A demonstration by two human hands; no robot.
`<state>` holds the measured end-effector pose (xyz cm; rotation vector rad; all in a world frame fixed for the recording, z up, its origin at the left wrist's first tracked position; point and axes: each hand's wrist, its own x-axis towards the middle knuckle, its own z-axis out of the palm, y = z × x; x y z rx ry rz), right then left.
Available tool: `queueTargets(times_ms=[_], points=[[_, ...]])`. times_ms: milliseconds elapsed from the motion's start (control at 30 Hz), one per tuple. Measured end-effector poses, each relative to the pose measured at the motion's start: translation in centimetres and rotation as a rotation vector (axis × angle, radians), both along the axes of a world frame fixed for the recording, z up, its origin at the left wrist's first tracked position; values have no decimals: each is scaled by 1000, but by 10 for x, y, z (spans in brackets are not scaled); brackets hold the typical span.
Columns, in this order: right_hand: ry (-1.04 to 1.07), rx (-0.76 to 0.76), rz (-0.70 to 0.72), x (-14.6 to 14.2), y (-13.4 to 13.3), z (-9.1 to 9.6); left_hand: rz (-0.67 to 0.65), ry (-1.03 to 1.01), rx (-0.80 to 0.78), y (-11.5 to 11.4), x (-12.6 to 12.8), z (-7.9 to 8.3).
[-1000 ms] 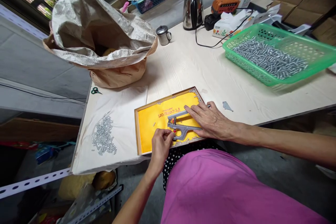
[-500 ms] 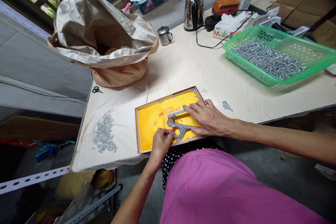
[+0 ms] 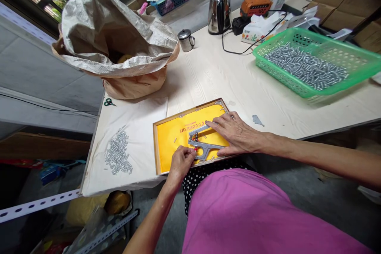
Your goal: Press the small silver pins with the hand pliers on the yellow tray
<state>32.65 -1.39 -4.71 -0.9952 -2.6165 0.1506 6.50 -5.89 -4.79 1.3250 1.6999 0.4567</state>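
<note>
My right hand [image 3: 236,135] is wrapped over the handles of grey metal hand pliers [image 3: 205,146] that have a spring and a red part by the jaw. The handles are spread apart, fingers on the upper one and thumb by the lower. At the jaw end, my left hand [image 3: 182,162] pinches thumb against fingers; whatever lies between the fingertips is too small to make out. Both hands work over a shallow cardboard tray [image 3: 155,147] lined with yellow printed material [image 3: 166,143]. Several small metal pieces [image 3: 220,107] lie along its edges.
Left of the tray, a pile of small metal pieces [image 3: 118,154] lies on white cloth. Green scissors [image 3: 109,102] and a large open sack [image 3: 133,83] are behind it. A green basket [image 3: 282,73] of metal pieces, a kettle [image 3: 219,10] and a lidded cup [image 3: 186,41] stand farther back.
The pliers have shifted very slightly left, and my right thumb is a little lower by the lower handle. My left hand stays pinched at the jaw.
</note>
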Motion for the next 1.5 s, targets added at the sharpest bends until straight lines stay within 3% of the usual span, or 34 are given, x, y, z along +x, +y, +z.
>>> queueTargets(times_ms=[167, 300, 367, 433, 533, 733, 967, 1067, 1167, 1267, 1433, 1500], points=[[-23, -36, -33, -1, -2, -5, -66, 102, 34, -5, 2, 2], [-29, -47, -43, -6, -5, -4, -129, 400, 399, -18, 19, 12], [-29, -12, -26, -12, -5, 1, -234, 515, 606, -19, 31, 16], [-32, 28, -1, -20, -4, 7, -371, 573, 718, -11, 41, 17], [-49, 70, -10, -32, -4, 12, -478, 620, 737, 7, 48, 13], [-200, 157, -155, -41, -3, 0, -510, 687, 658, 30, 46, 12], [-269, 116, 35, -36, 13, -1, -620, 745, 535, 40, 47, 16], [-275, 109, 39, -33, 17, 0, -657, 752, 520, 42, 48, 14], [-180, 97, -2, -27, 18, 4, -608, 715, 602, 40, 48, 12], [-6, 74, -6, -15, 19, 9, -586, 646, 790, 34, 48, 12], [152, 6, -128, 18, 42, 2, -712, 670, 1038, 31, 49, 29], [204, -19, -80, 29, 55, -2, -808, 712, 1074, 30, 55, 43]])
